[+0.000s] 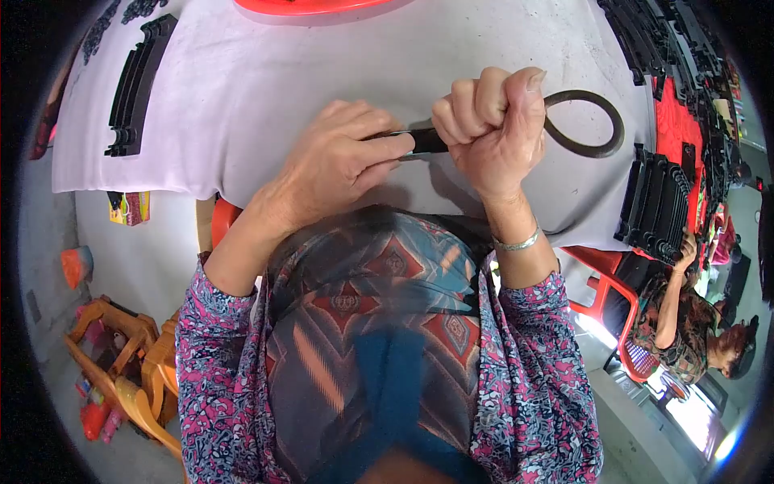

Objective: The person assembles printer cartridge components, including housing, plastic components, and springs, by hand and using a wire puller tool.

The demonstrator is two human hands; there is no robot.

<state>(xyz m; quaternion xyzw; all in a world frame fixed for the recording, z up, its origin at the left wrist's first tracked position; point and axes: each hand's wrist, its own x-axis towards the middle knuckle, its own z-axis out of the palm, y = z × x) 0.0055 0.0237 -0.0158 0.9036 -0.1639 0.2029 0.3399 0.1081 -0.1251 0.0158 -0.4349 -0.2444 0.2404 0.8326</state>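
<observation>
Two hands worked above the surface (282, 73). The right hand (496, 133) was closed firmly on one ring-handled tool, with its thumb up; one dark ring (617, 129) of this tool came out on the right side of the fist. The left hand (347, 157) was also closed, its fingers pinching the left end of one short black piece (430, 140), which was in the gap between the hands. Whether this piece was a part of the tool, I could not tell. One bracelet (518, 242) was on the right wrist.

On the surface, one slotted black part (143, 85) lay at the far left, and one red dish (314, 5) stood at the top edge. At the right, a stack of black parts (657, 206) overlapped too much for counting. One other person (685, 323) was beside it.
</observation>
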